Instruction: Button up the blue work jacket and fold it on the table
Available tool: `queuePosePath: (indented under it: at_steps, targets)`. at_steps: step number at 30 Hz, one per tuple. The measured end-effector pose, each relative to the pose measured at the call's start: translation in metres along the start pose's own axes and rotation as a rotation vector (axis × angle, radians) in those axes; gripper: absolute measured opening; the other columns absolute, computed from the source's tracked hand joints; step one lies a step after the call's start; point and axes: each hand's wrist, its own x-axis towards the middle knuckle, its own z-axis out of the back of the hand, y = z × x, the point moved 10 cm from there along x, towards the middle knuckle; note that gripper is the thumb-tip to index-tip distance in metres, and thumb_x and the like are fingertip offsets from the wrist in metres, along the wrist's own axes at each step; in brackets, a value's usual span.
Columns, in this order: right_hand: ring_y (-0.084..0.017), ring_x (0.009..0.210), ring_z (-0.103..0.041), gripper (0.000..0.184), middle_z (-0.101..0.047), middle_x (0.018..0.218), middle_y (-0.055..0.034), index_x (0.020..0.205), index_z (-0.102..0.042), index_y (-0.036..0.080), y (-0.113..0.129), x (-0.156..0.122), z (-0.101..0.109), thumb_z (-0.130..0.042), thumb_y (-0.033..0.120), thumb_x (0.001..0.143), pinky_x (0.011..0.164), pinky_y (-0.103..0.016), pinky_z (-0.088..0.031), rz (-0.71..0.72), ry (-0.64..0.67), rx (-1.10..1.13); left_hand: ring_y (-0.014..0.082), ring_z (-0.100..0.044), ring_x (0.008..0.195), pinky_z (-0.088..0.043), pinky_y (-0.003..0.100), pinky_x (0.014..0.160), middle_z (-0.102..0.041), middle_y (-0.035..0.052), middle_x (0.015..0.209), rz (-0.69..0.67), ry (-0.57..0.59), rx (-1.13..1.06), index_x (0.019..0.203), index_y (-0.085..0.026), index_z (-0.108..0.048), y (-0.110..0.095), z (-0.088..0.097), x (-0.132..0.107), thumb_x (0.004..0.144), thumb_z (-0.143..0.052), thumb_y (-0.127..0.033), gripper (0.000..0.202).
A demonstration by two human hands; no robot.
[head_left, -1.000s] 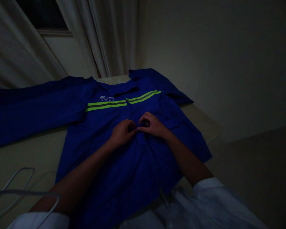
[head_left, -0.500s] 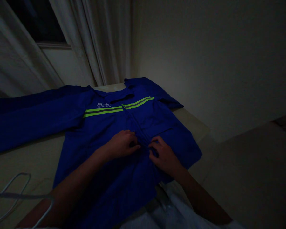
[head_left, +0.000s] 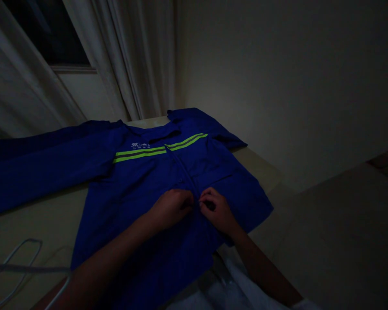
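A blue work jacket [head_left: 142, 185] with two bright green stripes across the chest lies flat, front up, on a pale table [head_left: 35, 224]. My left hand [head_left: 170, 207] and my right hand [head_left: 217, 210] rest side by side on the jacket's front seam, low on the chest. Both hands have their fingers curled and pinched on the cloth edges of the front opening. Whatever small part lies between the fingertips is too dark to make out. One sleeve [head_left: 35, 163] stretches far to the left.
A white wire hanger [head_left: 22, 269] lies at the table's near left corner. Pale curtains [head_left: 126, 56] and a dark window [head_left: 51, 34] stand behind the table. A bare wall is at the right, and the floor [head_left: 342, 232] lies below the table's right edge.
Both hands have moved down the jacket's front seam toward me. The right hand slid down first, then the two closed together again at a lower spot.
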Motion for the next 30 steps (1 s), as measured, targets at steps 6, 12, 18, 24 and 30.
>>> queuePosePath:
  at_steps: [6,12,18,24,30]
  targets:
    - [-0.015,0.083,-0.063,0.01,-0.065,0.1,-0.0042,0.082,-0.072,0.02,0.014,-0.002,-0.003,-0.066,0.012,0.084,0.075,-0.028,-0.049,0.066,0.035,-0.031,0.0226,-0.072,0.09,-0.048,0.03,0.071,-0.074,0.0022,0.099,-0.038,-0.014,0.269,0.115,-0.024,-0.062,-0.017,-0.007,-0.004,0.094,-0.062,-0.01,0.025]
    - [-0.015,0.083,-0.064,0.016,-0.065,0.098,-0.0047,0.08,-0.072,0.02,0.01,-0.001,-0.002,-0.063,0.018,0.094,0.073,-0.027,-0.048,0.061,0.057,-0.029,0.0241,-0.07,0.088,-0.05,0.033,0.069,-0.071,0.0045,0.096,-0.196,0.019,0.529,0.105,-0.02,-0.063,-0.034,-0.016,-0.009,0.099,-0.06,-0.012,0.01]
    - [-0.011,0.075,-0.062,0.003,-0.062,0.102,-0.0033,0.083,-0.071,0.019,0.001,0.001,-0.007,-0.07,0.017,0.086,0.065,-0.023,-0.049,-0.012,0.093,0.054,0.0248,-0.065,0.09,-0.049,0.037,0.073,-0.068,0.0059,0.1,-0.404,-0.113,0.673,0.102,-0.02,-0.062,-0.048,-0.008,-0.016,0.102,-0.061,-0.019,0.001]
    - [-0.009,0.071,-0.06,0.006,-0.06,0.104,-0.0035,0.085,-0.073,0.018,-0.008,0.002,-0.01,-0.073,0.024,0.087,0.064,-0.022,-0.049,-0.072,0.094,0.103,0.0214,-0.058,0.081,-0.047,0.036,0.073,-0.066,0.0037,0.09,-0.538,-0.153,0.629,0.095,-0.018,-0.06,-0.046,-0.012,-0.02,0.104,-0.058,-0.016,0.009]
    - [-0.008,0.071,-0.059,0.011,-0.059,0.107,-0.0039,0.088,-0.074,0.018,-0.013,0.002,-0.01,-0.076,0.028,0.084,0.063,-0.022,-0.049,-0.119,0.088,0.18,0.0199,-0.055,0.079,-0.045,0.036,0.071,-0.064,0.0042,0.087,-0.638,-0.23,0.611,0.092,-0.017,-0.06,-0.053,-0.006,-0.029,0.109,-0.043,-0.015,0.024]
